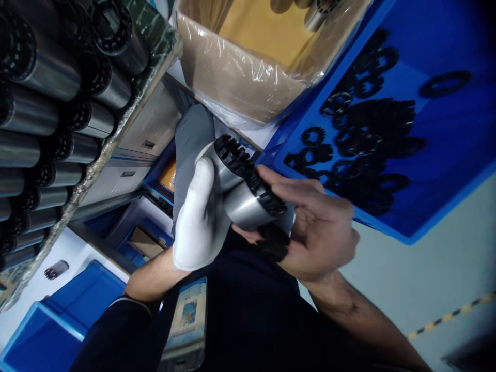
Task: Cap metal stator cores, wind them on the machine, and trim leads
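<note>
My left hand (198, 219), in a white glove, is wrapped round a shiny metal cylinder (240, 199) held in front of my body. A black toothed plastic ring (233, 153) sits on the cylinder's upper end, and another black ring (267, 195) lies around its lower part. My bare right hand (315, 227) is closed on that lower end, fingers over the ring, with more black rings (273, 243) tucked in its palm.
A blue tray (406, 235) at the right holds several loose black toothed rings (368, 134). A plastic-lined cardboard box (248, 77) stands above. At the left several finished cylinders (50, 113) are stacked. Blue bins (58, 320) lie below.
</note>
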`<state>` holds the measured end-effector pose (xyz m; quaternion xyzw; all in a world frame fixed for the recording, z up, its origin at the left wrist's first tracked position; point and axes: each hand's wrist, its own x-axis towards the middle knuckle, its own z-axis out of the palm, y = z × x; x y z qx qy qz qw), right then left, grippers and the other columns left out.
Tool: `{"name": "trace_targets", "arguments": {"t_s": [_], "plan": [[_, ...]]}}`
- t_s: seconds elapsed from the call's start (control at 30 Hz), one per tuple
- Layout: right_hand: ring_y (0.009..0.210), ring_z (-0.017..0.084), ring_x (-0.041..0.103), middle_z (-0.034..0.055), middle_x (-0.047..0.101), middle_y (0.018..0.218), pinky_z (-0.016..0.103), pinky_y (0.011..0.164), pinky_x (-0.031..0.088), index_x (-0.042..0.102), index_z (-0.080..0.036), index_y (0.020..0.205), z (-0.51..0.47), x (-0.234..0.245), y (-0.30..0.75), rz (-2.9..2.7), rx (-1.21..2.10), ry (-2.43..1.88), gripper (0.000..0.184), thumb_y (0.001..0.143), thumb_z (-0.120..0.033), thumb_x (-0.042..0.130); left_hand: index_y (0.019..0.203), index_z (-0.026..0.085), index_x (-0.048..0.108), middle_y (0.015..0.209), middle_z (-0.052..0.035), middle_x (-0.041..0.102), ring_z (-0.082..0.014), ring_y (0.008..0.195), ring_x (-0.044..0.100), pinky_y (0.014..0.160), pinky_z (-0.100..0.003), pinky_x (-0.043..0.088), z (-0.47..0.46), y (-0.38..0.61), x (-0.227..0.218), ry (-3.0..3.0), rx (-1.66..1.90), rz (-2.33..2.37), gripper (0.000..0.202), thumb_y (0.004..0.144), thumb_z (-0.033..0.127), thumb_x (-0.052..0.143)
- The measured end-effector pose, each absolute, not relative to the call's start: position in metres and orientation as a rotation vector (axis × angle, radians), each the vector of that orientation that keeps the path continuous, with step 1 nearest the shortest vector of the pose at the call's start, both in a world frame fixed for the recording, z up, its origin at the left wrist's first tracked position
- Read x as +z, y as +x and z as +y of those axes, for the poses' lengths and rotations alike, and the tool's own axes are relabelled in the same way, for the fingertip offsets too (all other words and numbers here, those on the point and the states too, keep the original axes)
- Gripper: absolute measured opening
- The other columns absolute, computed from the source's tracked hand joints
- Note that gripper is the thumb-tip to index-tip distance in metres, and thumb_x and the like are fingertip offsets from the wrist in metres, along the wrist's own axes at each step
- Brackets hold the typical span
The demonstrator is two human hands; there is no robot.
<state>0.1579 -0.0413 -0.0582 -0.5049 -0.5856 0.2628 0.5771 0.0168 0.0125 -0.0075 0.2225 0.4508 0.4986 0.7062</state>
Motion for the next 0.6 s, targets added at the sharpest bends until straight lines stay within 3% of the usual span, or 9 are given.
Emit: {"name": "trace_targets", "arguments": {"t_s": [0.07, 0.13, 0.17, 0.2, 0.27, 0.33, 0.4, 0.47, 0.6], "plan": [[0.132, 0.035, 0.084, 0.0061, 0.086, 0.144, 0.053, 0.113, 0.074, 0.074, -0.040, 0.157, -0.045, -0.059, 0.165, -1.262, 0.827, -1.156, 0.075, 0.089, -0.027, 0.103, 0.117, 0.031, 0.079, 0.123, -0.0040, 0.084, -0.0349, 0.127, 0.083, 0.113, -0.054, 0.068, 0.015, 0.008, -0.009, 0.532, 1.124, 0.983, 0.022, 0.100, 0.041, 0.088], [0.143, 0.035, 0.079, 0.0045, 0.082, 0.151, 0.056, 0.122, 0.070, 0.068, -0.041, 0.161, -0.046, -0.057, 0.173, -1.278, 0.999, -1.083, 0.069, 0.098, -0.036, 0.096, 0.122, 0.036, 0.077, 0.125, -0.0014, 0.083, -0.0322, 0.120, 0.084, 0.109, -0.050, 0.070, 0.020, 0.001, -0.015, 0.593, 1.157, 0.972, 0.048, 0.083, 0.040, 0.105], [0.152, 0.036, 0.073, 0.0045, 0.078, 0.160, 0.058, 0.127, 0.066, 0.067, -0.041, 0.161, -0.045, -0.055, 0.177, -1.338, 1.047, -1.060, 0.065, 0.101, -0.041, 0.093, 0.125, 0.038, 0.077, 0.127, -0.0016, 0.082, -0.0319, 0.120, 0.084, 0.106, -0.048, 0.071, 0.023, 0.000, -0.018, 0.617, 1.180, 0.944, 0.054, 0.081, 0.048, 0.106], [0.161, 0.037, 0.065, 0.0049, 0.071, 0.169, 0.060, 0.132, 0.062, 0.068, -0.040, 0.159, -0.043, -0.053, 0.179, -1.419, 1.057, -1.052, 0.059, 0.104, -0.046, 0.089, 0.126, 0.037, 0.078, 0.128, -0.0034, 0.082, -0.0327, 0.125, 0.083, 0.103, -0.047, 0.072, 0.026, 0.000, -0.021, 0.630, 1.191, 0.916, 0.053, 0.085, 0.063, 0.101], [0.172, 0.040, 0.051, 0.0060, 0.055, 0.184, 0.063, 0.138, 0.054, 0.073, -0.035, 0.151, -0.037, -0.049, 0.179, -1.601, 0.979, -1.090, 0.049, 0.106, -0.051, 0.086, 0.119, 0.032, 0.081, 0.124, -0.0094, 0.082, -0.0357, 0.132, 0.080, 0.097, -0.047, 0.074, 0.029, 0.005, -0.027, 0.612, 1.168, 0.904, 0.064, 0.096, 0.091, 0.073], [0.172, 0.042, 0.050, 0.0070, 0.048, 0.189, 0.065, 0.138, 0.052, 0.076, -0.032, 0.142, -0.032, -0.048, 0.176, -1.707, 0.847, -1.188, 0.039, 0.108, -0.048, 0.083, 0.106, 0.028, 0.080, 0.114, -0.0129, 0.083, -0.0382, 0.131, 0.080, 0.091, -0.049, 0.075, 0.028, 0.013, -0.033, 0.539, 1.065, 0.975, 0.080, 0.099, 0.102, 0.051], [0.160, 0.041, 0.061, 0.0108, 0.058, 0.180, 0.065, 0.133, 0.056, 0.079, -0.030, 0.139, -0.029, -0.048, 0.174, -1.712, 0.721, -1.326, 0.032, 0.110, -0.043, 0.079, 0.104, 0.026, 0.080, 0.106, -0.0118, 0.083, -0.0384, 0.125, 0.083, 0.086, -0.049, 0.074, 0.024, 0.017, -0.042, 0.413, 0.945, 1.057, 0.082, 0.099, 0.102, 0.049], [0.137, 0.036, 0.076, 0.0133, 0.075, 0.157, 0.059, 0.119, 0.066, 0.082, -0.029, 0.136, -0.027, -0.047, 0.176, -1.648, 0.700, -1.437, 0.026, 0.112, -0.037, 0.075, 0.109, 0.025, 0.080, 0.100, -0.0099, 0.084, -0.0370, 0.114, 0.086, 0.080, -0.047, 0.074, 0.021, 0.016, -0.055, 0.258, 0.854, 1.081, 0.077, 0.102, 0.097, 0.053], [0.094, 0.022, 0.085, 0.0022, 0.087, 0.108, 0.035, 0.083, 0.070, 0.083, -0.028, 0.129, -0.024, -0.046, 0.190, -1.529, 0.971, -1.403, 0.025, 0.108, -0.020, 0.073, 0.099, 0.021, 0.076, 0.089, -0.0093, 0.083, -0.0322, 0.087, 0.087, 0.057, -0.035, 0.065, 0.017, 0.004, -0.083, 0.096, 0.667, 1.034, 0.068, 0.105, 0.087, 0.061]]}}
